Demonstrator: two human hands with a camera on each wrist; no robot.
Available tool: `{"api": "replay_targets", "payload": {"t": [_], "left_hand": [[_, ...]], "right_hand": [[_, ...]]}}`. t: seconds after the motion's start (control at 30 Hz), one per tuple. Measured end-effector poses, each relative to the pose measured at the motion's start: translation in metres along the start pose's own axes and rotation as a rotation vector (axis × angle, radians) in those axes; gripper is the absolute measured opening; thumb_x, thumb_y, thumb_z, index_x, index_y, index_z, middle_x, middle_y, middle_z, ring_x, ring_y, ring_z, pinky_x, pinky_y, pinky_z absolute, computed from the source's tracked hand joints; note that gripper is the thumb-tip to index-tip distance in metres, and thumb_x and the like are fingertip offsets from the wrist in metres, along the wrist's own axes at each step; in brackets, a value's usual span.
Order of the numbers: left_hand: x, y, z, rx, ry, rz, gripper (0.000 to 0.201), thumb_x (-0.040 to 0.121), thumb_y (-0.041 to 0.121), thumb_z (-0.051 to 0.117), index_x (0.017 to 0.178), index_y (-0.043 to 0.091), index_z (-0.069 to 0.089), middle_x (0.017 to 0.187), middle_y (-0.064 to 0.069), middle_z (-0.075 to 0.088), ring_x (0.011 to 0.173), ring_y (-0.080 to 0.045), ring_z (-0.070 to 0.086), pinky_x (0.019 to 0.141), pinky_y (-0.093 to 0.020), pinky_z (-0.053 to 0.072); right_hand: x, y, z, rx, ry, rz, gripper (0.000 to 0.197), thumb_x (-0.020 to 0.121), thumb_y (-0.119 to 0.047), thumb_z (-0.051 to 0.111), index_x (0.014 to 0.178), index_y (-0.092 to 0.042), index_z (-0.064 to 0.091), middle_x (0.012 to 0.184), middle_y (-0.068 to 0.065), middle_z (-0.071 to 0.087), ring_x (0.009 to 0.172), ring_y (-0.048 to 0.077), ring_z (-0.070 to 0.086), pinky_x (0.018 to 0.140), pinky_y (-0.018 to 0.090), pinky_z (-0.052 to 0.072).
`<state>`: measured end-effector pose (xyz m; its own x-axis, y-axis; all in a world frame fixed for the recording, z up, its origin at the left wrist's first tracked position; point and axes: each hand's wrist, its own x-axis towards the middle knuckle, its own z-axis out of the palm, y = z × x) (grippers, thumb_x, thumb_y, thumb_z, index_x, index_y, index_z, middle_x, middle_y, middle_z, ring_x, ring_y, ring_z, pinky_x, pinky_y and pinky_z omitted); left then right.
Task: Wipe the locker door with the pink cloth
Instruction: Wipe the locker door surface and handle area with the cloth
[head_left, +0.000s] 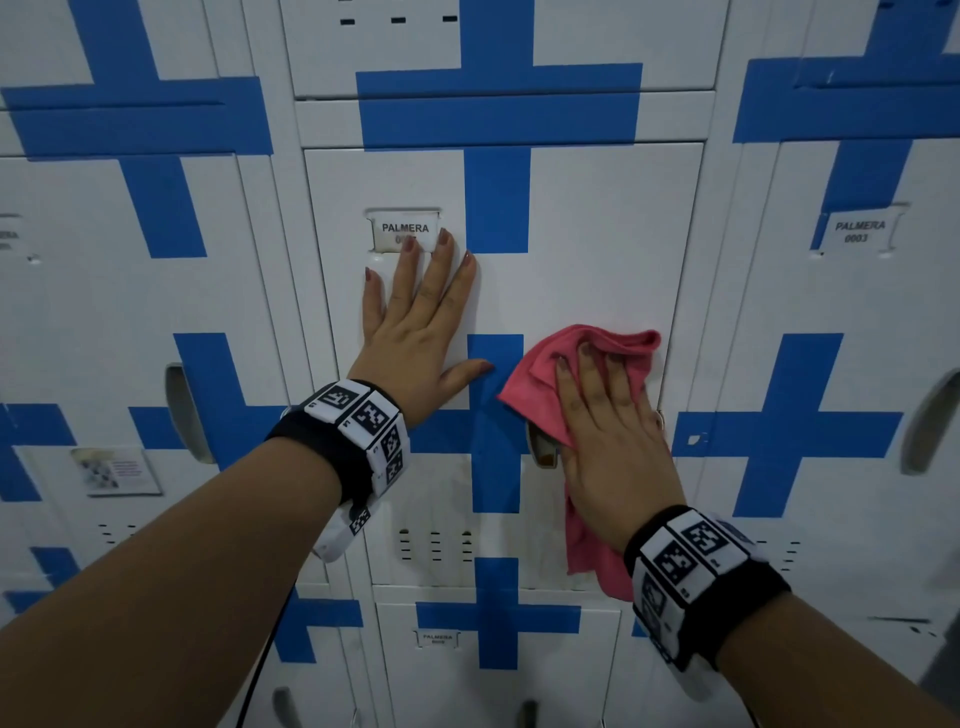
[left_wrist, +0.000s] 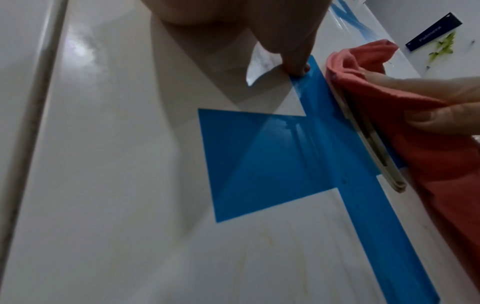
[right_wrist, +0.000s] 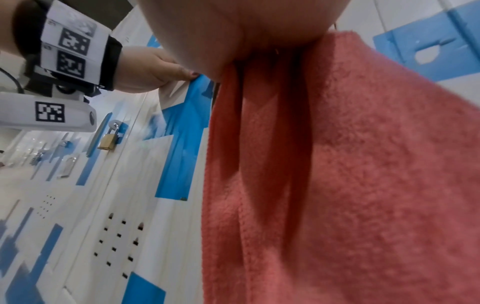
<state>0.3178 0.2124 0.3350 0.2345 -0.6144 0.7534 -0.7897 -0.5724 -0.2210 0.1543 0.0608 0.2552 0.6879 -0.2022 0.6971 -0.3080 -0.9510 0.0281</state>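
From the head view, my left hand lies flat on the white locker door, fingers straight and spread, their tips reaching the name label marked PALMERA, the thumb stretched out onto the blue cross painted on the door. It holds nothing. My right hand is flat too, fingers straight and close together, pressing the pink cloth against the door near its right edge. The cloth bunches above my fingertips and hangs down below my wrist, covering part of the door handle.

From the left wrist view, my left thumb touches the door where white meets blue. Just beside it the pink cloth lies over the handle, with my right hand's fingers extended across it.

From the right wrist view, the pink cloth fills most of the picture, pinned under my palm and hanging loose. Farther along, my left hand rests on the door, and a brass padlock hangs on a neighbouring locker.
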Motion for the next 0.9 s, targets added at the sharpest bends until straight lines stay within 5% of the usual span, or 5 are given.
{"api": "replay_targets", "payload": {"t": [0.17, 0.47, 0.77, 0.9], "left_hand": [[-0.001, 0.000, 0.002, 0.001, 0.014, 0.005, 0.092, 0.082, 0.067, 0.036, 0.149, 0.023, -0.010, 0.151, 0.008, -0.024, 0.140, -0.020, -0.023, 0.107, -0.043, -0.023], [-0.001, 0.000, 0.002, 0.004, 0.007, 0.005, 0.092, 0.083, 0.065, 0.038, 0.149, 0.021, -0.010, 0.153, 0.005, -0.020, 0.140, -0.021, -0.021, 0.109, -0.053, -0.011], [-0.001, 0.001, 0.001, 0.002, 0.002, 0.006, 0.091, 0.084, 0.066, 0.036, 0.149, 0.021, -0.010, 0.154, 0.002, -0.018, 0.140, -0.021, -0.021, 0.109, -0.053, -0.011], [-0.002, 0.000, 0.002, 0.002, -0.001, 0.006, 0.091, 0.084, 0.065, 0.037, 0.149, 0.021, -0.009, 0.155, 0.000, -0.015, 0.141, -0.023, -0.019, 0.109, -0.053, -0.011]], "right_hand": [[-0.006, -0.003, 0.012, -0.017, -0.062, -0.069, 0.068, 0.089, -0.029, 0.039, 0.150, -0.016, 0.012, 0.157, 0.005, 0.004, 0.144, 0.027, 0.000, 0.115, 0.048, 0.008], [-0.006, -0.023, 0.020, -0.023, -0.029, 0.051, 0.061, 0.085, -0.022, 0.045, 0.144, -0.011, 0.032, 0.154, 0.012, 0.020, 0.142, 0.032, 0.012, 0.113, 0.050, 0.014], [-0.018, -0.030, 0.033, 0.012, -0.065, 0.046, 0.063, 0.091, -0.022, 0.044, 0.148, -0.012, 0.020, 0.157, 0.004, 0.003, 0.144, 0.029, -0.002, 0.116, 0.046, -0.001], [-0.028, -0.026, 0.037, -0.030, -0.123, -0.040, 0.071, 0.086, -0.018, 0.052, 0.146, -0.009, 0.017, 0.156, 0.007, 0.011, 0.144, 0.029, 0.000, 0.115, 0.048, 0.005]]}}
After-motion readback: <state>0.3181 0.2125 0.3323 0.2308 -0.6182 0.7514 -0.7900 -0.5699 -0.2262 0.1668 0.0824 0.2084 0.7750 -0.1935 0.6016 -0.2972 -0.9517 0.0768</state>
